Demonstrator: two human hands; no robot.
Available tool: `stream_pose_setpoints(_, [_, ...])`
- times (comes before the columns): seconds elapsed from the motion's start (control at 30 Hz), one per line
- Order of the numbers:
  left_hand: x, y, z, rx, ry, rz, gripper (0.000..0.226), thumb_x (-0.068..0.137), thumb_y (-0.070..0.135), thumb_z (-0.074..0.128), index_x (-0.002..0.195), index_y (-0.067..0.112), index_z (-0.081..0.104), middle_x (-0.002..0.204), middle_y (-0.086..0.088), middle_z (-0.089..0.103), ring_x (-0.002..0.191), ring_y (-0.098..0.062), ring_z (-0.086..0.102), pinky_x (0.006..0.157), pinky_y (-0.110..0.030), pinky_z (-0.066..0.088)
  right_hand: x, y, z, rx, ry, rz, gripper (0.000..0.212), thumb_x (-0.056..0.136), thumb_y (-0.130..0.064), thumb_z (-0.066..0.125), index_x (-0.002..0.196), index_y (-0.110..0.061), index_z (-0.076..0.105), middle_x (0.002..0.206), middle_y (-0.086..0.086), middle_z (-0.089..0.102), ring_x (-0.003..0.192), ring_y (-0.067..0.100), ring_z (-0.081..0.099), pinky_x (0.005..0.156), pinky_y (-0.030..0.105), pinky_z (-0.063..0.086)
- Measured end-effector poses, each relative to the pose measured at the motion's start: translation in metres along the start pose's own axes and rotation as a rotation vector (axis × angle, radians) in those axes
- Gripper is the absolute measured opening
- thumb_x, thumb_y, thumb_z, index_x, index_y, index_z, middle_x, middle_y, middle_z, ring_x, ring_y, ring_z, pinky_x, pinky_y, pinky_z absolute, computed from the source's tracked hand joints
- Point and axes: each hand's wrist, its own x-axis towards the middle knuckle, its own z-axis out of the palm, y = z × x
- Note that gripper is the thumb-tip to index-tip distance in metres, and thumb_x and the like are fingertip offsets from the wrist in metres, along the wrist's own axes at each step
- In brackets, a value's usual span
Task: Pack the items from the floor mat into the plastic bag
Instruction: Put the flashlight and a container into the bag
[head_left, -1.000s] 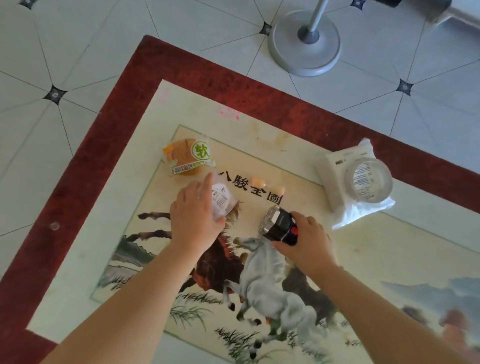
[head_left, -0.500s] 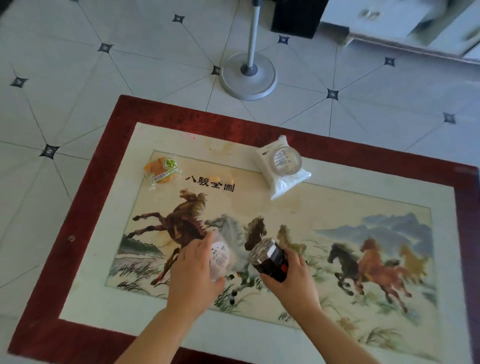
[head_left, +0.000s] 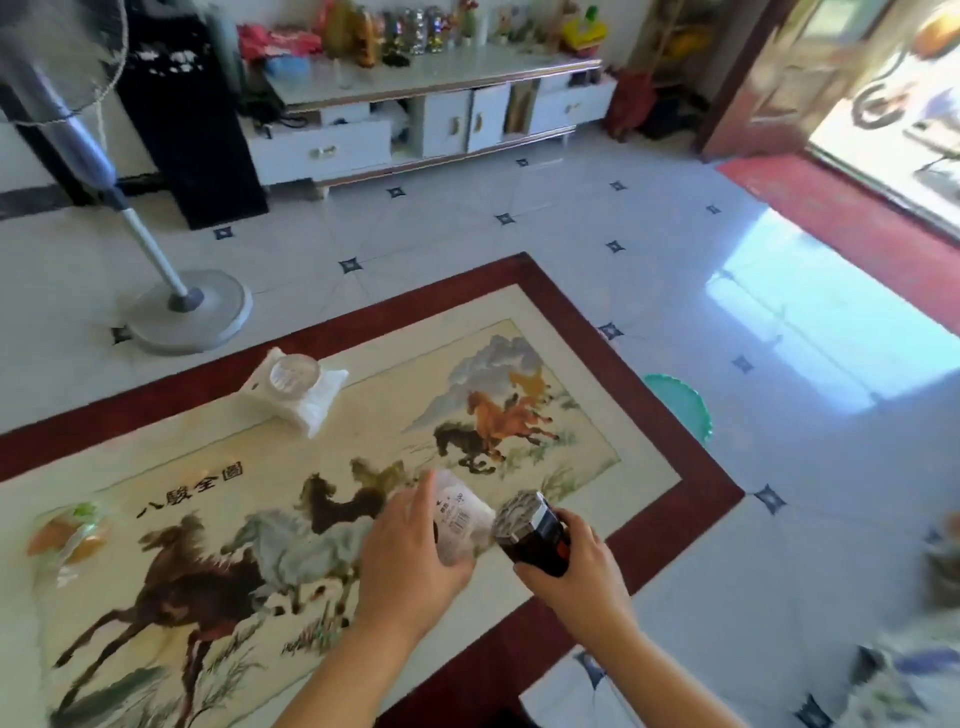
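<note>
Hands are both carrying loads above the near right part of the floor mat (head_left: 592, 395): the left hand (head_left: 405, 551) is gripping a clear labelled packet (head_left: 457, 519), the right hand (head_left: 576, 577) is clutching a dark jar (head_left: 535, 535), lid tilting up-left. Plastic bag is not showing clearly; blurred shapes (head_left: 940, 566) are sitting rightward, the right hand nearer. Waiting on the mat: a white pack (head_left: 311, 410) and an orange bun packet (head_left: 67, 535), both leftward.

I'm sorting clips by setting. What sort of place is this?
Most likely a living room in a home. It has a low white cabinet with drawers and a cluttered top, a grey pedestal fan, and a red-bordered horse-print floor mat lying on a pale tiled floor.
</note>
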Motion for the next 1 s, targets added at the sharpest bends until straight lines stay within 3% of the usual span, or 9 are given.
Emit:
stream_pose_setpoints(0.07, [-0.005, 0.038, 0.017, 0.005, -0.065, 0.098, 0.086, 0.074, 0.048, 0.064, 0.143, 0.03, 0.017, 0.129, 0.008, 0.039, 0.12, -0.015, 0.041, 0.097, -0.031, 0.04, -0.026, 0.032, -0.027, 0.065, 0.116, 0.074, 0.071, 0.072, -0.043, 0.07, 0.133, -0.028, 0.038, 0.116, -0.008, 0.049, 0.106, 0.01, 0.048, 0.085, 0.023, 0.042])
stream_pose_setpoints(0.2, [-0.018, 0.122, 0.055, 0.024, -0.189, 0.28, 0.091, 0.077, 0.048, 0.062, 0.146, 0.029, 0.007, 0.135, 0.005, 0.036, 0.122, -0.016, 0.035, 0.1, -0.03, 0.036, -0.078, 0.093, -0.087, 0.209, 0.342, 0.213, 0.062, 0.074, -0.034, 0.073, 0.128, -0.026, 0.044, 0.102, -0.012, 0.05, 0.092, 0.006, 0.048, 0.076, 0.019, 0.036])
stream_pose_setpoints(0.3, [-0.031, 0.187, 0.089, 0.027, -0.285, 0.391, 0.091, 0.076, 0.047, 0.065, 0.146, 0.027, 0.01, 0.136, 0.0, 0.038, 0.122, -0.02, 0.036, 0.099, -0.033, 0.035, -0.113, 0.144, -0.127, 0.343, 0.507, 0.31, 0.056, 0.072, -0.028, 0.076, 0.122, -0.023, 0.049, 0.099, -0.009, 0.055, 0.089, 0.008, 0.052, 0.068, 0.017, 0.037])
stream_pose_setpoints(0.43, [-0.056, 0.271, 0.147, 0.017, -0.381, 0.542, 0.089, 0.073, 0.05, 0.067, 0.145, 0.03, 0.017, 0.124, 0.0, 0.048, 0.11, -0.021, 0.044, 0.09, -0.034, 0.041, -0.153, 0.225, -0.174, 0.517, 0.68, 0.413, 0.049, 0.071, -0.029, 0.077, 0.109, -0.031, 0.046, 0.103, -0.006, 0.058, 0.096, 0.014, 0.058, 0.067, 0.019, 0.04])
stream_pose_setpoints(0.5, [-0.072, 0.315, 0.183, 0.021, -0.451, 0.616, 0.09, 0.072, 0.052, 0.068, 0.144, 0.032, 0.017, 0.127, 0.002, 0.047, 0.115, -0.02, 0.043, 0.095, -0.036, 0.042, -0.172, 0.267, -0.199, 0.568, 0.752, 0.461, 0.048, 0.072, -0.03, 0.077, 0.108, -0.031, 0.045, 0.103, -0.006, 0.058, 0.093, 0.013, 0.057, 0.063, 0.014, 0.038])
stream_pose_setpoints(0.67, [-0.125, 0.433, 0.277, 0.068, -0.613, 0.772, 0.097, 0.072, 0.044, 0.07, 0.147, 0.028, 0.011, 0.137, 0.001, 0.04, 0.123, -0.021, 0.039, 0.1, -0.034, 0.037, -0.222, 0.374, -0.259, 0.679, 0.908, 0.53, 0.054, 0.07, -0.034, 0.077, 0.114, -0.038, 0.046, 0.106, -0.018, 0.059, 0.1, 0.008, 0.058, 0.074, 0.02, 0.045])
stream_pose_setpoints(0.73, [-0.149, 0.475, 0.31, 0.086, -0.682, 0.809, 0.097, 0.073, 0.044, 0.069, 0.147, 0.029, 0.008, 0.14, 0.001, 0.037, 0.126, -0.021, 0.036, 0.101, -0.035, 0.036, -0.244, 0.409, -0.28, 0.71, 0.98, 0.53, 0.057, 0.072, -0.03, 0.077, 0.116, -0.039, 0.043, 0.104, -0.025, 0.055, 0.098, 0.002, 0.056, 0.073, 0.01, 0.043])
stream_pose_setpoints(0.83, [-0.184, 0.528, 0.349, 0.095, -0.778, 0.887, 0.096, 0.075, 0.045, 0.066, 0.147, 0.03, 0.005, 0.144, 0.002, 0.032, 0.131, -0.019, 0.032, 0.105, -0.035, 0.034, -0.274, 0.452, -0.309, 0.722, 1.068, 0.569, 0.06, 0.073, -0.027, 0.077, 0.118, -0.04, 0.04, 0.109, -0.018, 0.053, 0.1, 0.003, 0.052, 0.069, 0.007, 0.041])
stream_pose_setpoints(1.0, [-0.226, 0.593, 0.403, 0.136, -0.911, 0.99, 0.092, 0.078, 0.048, 0.061, 0.147, 0.032, 0.001, 0.144, 0.005, 0.03, 0.13, -0.017, 0.032, 0.106, -0.032, 0.033, -0.305, 0.512, -0.341, 0.782, 1.172, 0.668, 0.064, 0.075, -0.031, 0.076, 0.125, -0.037, 0.036, 0.111, -0.015, 0.048, 0.108, 0.009, 0.051, 0.079, 0.014, 0.041])
